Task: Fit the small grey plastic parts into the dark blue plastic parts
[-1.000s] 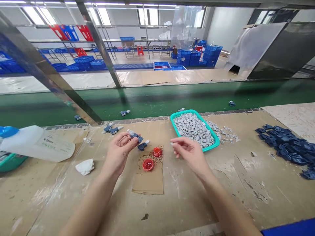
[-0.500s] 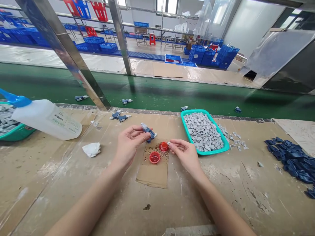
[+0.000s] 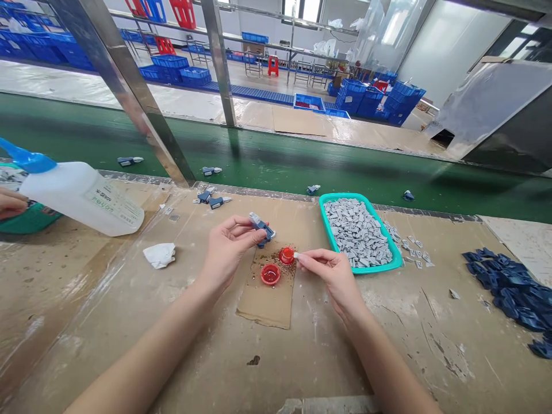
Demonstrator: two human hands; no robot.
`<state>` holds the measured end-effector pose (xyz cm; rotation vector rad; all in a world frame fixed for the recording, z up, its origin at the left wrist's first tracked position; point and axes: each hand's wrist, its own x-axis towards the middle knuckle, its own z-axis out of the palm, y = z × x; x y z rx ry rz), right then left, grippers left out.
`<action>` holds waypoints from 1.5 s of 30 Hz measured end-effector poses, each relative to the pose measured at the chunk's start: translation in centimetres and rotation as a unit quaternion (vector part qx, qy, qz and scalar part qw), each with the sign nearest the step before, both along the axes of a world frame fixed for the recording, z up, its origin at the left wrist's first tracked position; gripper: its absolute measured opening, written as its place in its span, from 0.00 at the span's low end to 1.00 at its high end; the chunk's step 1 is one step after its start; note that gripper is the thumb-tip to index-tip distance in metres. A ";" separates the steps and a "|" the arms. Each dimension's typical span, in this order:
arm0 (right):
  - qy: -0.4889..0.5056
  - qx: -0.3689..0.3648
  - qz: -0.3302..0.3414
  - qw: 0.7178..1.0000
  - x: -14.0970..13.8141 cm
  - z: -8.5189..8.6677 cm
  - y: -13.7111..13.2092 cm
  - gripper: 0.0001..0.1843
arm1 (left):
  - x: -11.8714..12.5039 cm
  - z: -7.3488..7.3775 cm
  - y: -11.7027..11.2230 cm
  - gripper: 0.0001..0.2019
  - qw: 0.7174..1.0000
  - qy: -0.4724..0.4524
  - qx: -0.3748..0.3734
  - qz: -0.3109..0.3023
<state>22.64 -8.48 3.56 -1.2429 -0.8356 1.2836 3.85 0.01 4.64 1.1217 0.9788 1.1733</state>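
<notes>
My left hand (image 3: 230,247) is closed on a blue-and-grey plastic part (image 3: 262,229), its grey tip pointing up and away. Between the thumb and fingers of my right hand (image 3: 330,273) is a small light-grey plastic piece (image 3: 297,256), beside the rim of a red cup (image 3: 287,255). Nearer to me a second red cup (image 3: 270,275) holds some liquid. Both cups are on a piece of cardboard (image 3: 265,307) strewn with brown specks. Right of them a turquoise tray (image 3: 399,261) is full of small grey pieces (image 3: 357,233).
A white bottle (image 3: 86,198) with a blue spout and a crumpled white paper (image 3: 159,255) are at left. Another person's hand (image 3: 11,202) shows at the left edge. Dark blue parts (image 3: 509,287) lie right. Beyond runs a green conveyor belt (image 3: 267,155) carrying several assembled parts.
The parts on the belt have shifted left. My right hand has turned slightly, with the small piece still pinched near the cup. Another person's hand has appeared at the left edge.
</notes>
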 end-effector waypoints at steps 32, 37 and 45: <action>0.045 0.043 -0.012 0.998 -1.2 0.0 0.1 0.09 | 1.8 0.1 -2.4 0.15 0.998 0.020 0.012 -0.065; 0.030 0.035 0.003 0.999 -1.3 -0.3 0.2 0.11 | 2.1 0.3 -2.9 0.15 0.997 0.008 0.010 -0.082; 0.072 -0.008 0.058 0.996 -1.1 -0.1 -0.2 0.20 | 2.6 0.2 -3.7 0.11 0.996 0.042 -0.002 -0.073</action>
